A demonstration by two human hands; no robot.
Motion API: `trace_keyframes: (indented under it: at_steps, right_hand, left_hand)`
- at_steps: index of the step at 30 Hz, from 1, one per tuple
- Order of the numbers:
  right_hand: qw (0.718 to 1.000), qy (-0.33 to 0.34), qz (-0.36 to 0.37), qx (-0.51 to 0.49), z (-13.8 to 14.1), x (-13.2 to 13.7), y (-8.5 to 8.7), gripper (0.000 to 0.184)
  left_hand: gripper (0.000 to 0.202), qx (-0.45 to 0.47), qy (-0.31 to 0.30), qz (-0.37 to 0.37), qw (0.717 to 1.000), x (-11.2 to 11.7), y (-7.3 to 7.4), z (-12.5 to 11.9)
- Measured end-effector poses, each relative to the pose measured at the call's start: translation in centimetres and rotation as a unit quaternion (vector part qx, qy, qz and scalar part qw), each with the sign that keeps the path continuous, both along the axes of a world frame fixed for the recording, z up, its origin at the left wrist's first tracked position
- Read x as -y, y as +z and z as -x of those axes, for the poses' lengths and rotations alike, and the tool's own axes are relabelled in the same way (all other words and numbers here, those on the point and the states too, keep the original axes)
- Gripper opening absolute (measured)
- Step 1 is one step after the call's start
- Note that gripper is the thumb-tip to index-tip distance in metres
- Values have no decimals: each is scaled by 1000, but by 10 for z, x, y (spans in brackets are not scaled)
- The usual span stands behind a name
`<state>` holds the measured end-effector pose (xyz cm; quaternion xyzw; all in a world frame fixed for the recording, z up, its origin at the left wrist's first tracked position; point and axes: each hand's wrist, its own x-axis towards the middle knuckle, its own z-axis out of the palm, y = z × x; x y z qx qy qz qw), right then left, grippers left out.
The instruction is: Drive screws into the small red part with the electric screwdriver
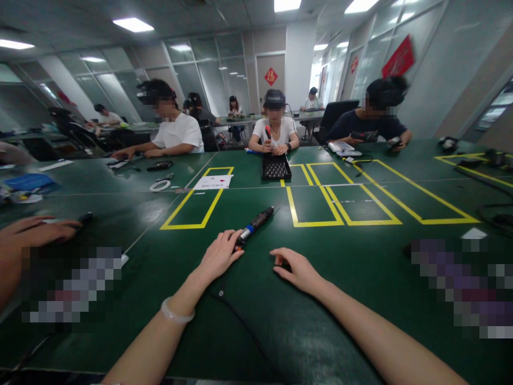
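My left hand (221,255) rests on the green table (256,299), its fingers laid over the near end of a black electric screwdriver (256,222) with a blue and silver band. The tool lies flat, pointing away to the right. A black cord (240,321) runs from it back toward me. My right hand (295,270) lies palm down a little to the right, fingers curled over a small dark thing I cannot make out. A pale bangle (176,314) sits on my left wrist.
Yellow tape rectangles (344,206) mark the table ahead. A black tray (276,167) stands before a person opposite; a white sheet (212,182) and a white ring (160,185) lie left of it. Another person's hand (36,231) reaches in at left. More people sit across.
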<state>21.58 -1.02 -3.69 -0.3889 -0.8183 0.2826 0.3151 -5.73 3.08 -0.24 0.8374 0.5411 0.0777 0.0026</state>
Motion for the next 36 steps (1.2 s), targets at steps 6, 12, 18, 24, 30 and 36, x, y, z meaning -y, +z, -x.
trace_keyframes:
  at_steps: [6,12,18,24,30,36]
  right_hand:
    - [1000,-3,9,6,1,0,2,34]
    - [1000,0,4,8,2,0,3,31]
    - [1000,1,10,13,2,0,4,29]
    - [1000,3,4,18,3,-1,1,30]
    - [1000,1,9,12,4,-1,1,29]
    - [1000,2,19,-2,6,-2,2,26]
  left_hand:
    - [59,-20,151,17,988,-29,-5,92]
    - [62,-44,286,21,957,-42,-8,165]
    - [65,-40,341,16,939,-38,-4,177]
    - [52,-6,375,-16,927,-30,0,162]
    - [39,-24,370,-59,927,-23,12,140]
    - [31,207,137,-6,969,-4,31,39]
